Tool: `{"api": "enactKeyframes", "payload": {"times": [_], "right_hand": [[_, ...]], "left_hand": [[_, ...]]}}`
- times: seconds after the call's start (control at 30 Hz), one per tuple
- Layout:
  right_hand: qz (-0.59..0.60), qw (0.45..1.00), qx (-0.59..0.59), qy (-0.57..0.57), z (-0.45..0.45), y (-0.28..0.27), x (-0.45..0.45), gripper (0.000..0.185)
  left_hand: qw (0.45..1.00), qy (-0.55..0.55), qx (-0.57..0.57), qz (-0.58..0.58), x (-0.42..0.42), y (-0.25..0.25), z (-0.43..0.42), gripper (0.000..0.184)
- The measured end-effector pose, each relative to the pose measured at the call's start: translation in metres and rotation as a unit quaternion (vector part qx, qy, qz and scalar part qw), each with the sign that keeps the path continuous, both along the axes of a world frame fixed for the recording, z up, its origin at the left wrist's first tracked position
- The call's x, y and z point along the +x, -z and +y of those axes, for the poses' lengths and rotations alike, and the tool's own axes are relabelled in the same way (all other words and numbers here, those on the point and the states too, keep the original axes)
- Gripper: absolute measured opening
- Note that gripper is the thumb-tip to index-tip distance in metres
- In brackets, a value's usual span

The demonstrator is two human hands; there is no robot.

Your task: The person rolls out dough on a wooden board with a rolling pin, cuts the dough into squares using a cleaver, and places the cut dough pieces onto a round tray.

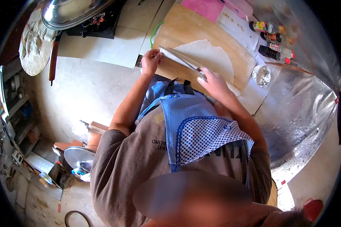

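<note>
A thin white dough sheet (212, 53) lies on a wooden board (240, 53), with its near edge folded into a long strip. My right hand (214, 81) is closed around the handle end of a knife (183, 60), whose long blade lies along the strip and points up-left. At the strip's left end, my left hand (151, 61) has its fingers bent together on the dough, close to the blade's tip. The fingertips are small and partly hidden there.
Several sauce bottles (269, 52) and a foil-wrapped bowl (261, 75) stand right of the board. Pink paper (204, 8) lies behind it. A lidded pan (75, 13) sits on a stove at upper left, near a round woven tray (34, 49). Foil sheeting (299, 113) covers the right side.
</note>
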State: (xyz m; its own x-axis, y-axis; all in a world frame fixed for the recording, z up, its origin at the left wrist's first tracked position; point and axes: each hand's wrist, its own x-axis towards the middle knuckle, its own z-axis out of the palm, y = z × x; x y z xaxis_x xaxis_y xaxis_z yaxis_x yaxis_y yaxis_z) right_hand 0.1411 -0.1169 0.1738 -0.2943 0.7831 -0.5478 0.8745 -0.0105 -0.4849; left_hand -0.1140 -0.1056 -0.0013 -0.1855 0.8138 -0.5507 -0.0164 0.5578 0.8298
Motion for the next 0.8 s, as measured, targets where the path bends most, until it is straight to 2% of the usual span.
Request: {"api": "enactKeyframes", "payload": {"times": [0.13,0.2,0.5,0.6,0.7,0.8], "right_hand": [[-0.004,1.000,-0.014,-0.019,0.010,-0.003,-0.013,0.040],[-0.006,1.000,-0.007,-0.025,0.013,-0.005,-0.017,0.039],[-0.041,0.997,0.005,-0.059,0.023,-0.012,-0.024,0.037],[-0.068,0.994,-0.038,-0.076,0.026,-0.019,-0.029,0.038],[-0.061,0.994,-0.019,-0.087,0.024,-0.019,-0.029,0.038],[-0.074,0.992,-0.042,-0.097,0.025,-0.025,-0.031,0.036]], "left_hand": [[0.999,-0.007,-0.005,-0.038,-0.003,0.004,0.001,0.018],[0.995,-0.032,-0.017,-0.096,-0.003,0.011,0.000,0.017],[0.996,-0.008,-0.006,-0.088,-0.004,0.010,0.000,0.014],[0.992,-0.034,-0.005,-0.123,-0.001,0.006,0.000,0.011],[0.990,-0.042,-0.005,-0.136,0.000,0.012,-0.001,0.012],[0.997,-0.012,-0.012,-0.074,-0.002,0.015,0.000,0.014]]}}
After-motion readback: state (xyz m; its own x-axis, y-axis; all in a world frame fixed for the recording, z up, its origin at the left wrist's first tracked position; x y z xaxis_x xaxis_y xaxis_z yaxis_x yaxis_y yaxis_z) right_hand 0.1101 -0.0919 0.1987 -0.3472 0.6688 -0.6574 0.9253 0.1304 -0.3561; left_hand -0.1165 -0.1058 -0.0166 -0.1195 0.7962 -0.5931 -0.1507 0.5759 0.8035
